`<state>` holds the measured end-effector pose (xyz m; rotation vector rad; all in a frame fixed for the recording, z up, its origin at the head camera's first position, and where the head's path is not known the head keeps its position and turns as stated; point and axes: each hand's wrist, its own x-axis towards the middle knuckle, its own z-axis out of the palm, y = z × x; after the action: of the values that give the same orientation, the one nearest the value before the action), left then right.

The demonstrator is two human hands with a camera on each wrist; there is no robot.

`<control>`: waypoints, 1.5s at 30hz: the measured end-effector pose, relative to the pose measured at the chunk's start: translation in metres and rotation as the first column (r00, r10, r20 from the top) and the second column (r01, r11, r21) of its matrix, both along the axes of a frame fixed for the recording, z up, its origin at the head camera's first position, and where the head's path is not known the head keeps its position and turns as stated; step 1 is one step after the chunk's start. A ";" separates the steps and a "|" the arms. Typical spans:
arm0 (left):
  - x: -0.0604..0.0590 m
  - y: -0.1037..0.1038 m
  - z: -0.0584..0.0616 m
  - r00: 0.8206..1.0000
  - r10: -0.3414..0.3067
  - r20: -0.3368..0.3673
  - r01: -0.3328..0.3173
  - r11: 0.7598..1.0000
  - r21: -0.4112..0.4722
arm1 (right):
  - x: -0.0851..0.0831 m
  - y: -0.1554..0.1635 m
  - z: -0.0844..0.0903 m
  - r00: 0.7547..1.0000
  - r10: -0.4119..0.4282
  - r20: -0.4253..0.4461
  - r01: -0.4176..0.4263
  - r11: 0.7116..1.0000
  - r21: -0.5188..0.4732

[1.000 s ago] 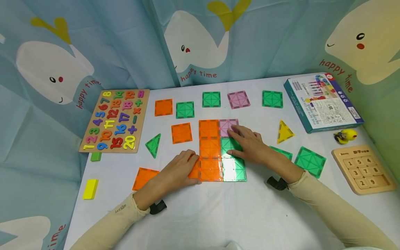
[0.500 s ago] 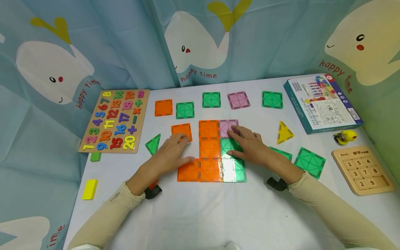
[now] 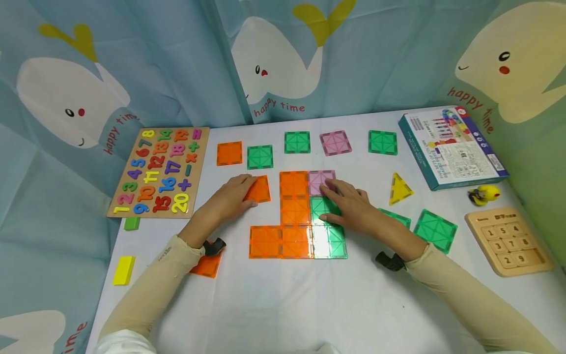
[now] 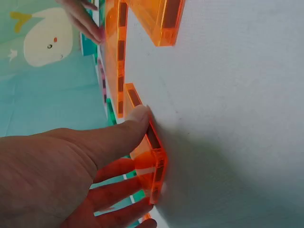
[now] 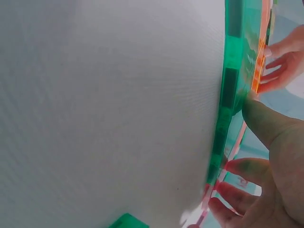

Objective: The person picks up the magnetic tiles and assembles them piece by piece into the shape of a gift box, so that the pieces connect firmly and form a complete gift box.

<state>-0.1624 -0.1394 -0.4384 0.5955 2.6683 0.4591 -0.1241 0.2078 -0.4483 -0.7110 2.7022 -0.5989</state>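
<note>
In the head view my left hand (image 3: 232, 199) holds an orange square magnetic tile (image 3: 263, 189), thumb at its near edge and fingers toward the far one. The left wrist view shows the thumb on the edge of this tile (image 4: 146, 164), with the fingers partly seen through it. My right hand (image 3: 351, 206) rests with relaxed fingers on a pink tile (image 3: 316, 182) and a green tile (image 3: 319, 209). These belong to a joined block that also has several orange tiles (image 3: 295, 211) and another green tile (image 3: 330, 242). One orange tile (image 3: 265, 242) juts out at its lower left.
Loose square tiles lie along the back, including a pink one (image 3: 335, 143). A yellow triangle (image 3: 400, 190) and green tile (image 3: 435, 230) lie right. A number board (image 3: 198, 172) is left; a box (image 3: 453, 146), duck toy (image 3: 485, 193) and wooden number puzzle (image 3: 508, 241) are right.
My left hand has left the lower-left orange tile of the block and moved up and left to take hold of the loose orange square. My right hand stays on the block.
</note>
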 end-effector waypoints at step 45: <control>0.046 0.021 -0.018 0.982 -0.154 -0.111 0.167 0.978 0.123 | -0.008 0.000 -0.004 0.999 0.039 0.012 -0.040 0.999 0.016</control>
<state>-0.1167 -0.1183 -0.4562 0.8884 2.6705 0.5757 -0.1318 0.2082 -0.4519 -0.7526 2.6726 -0.5692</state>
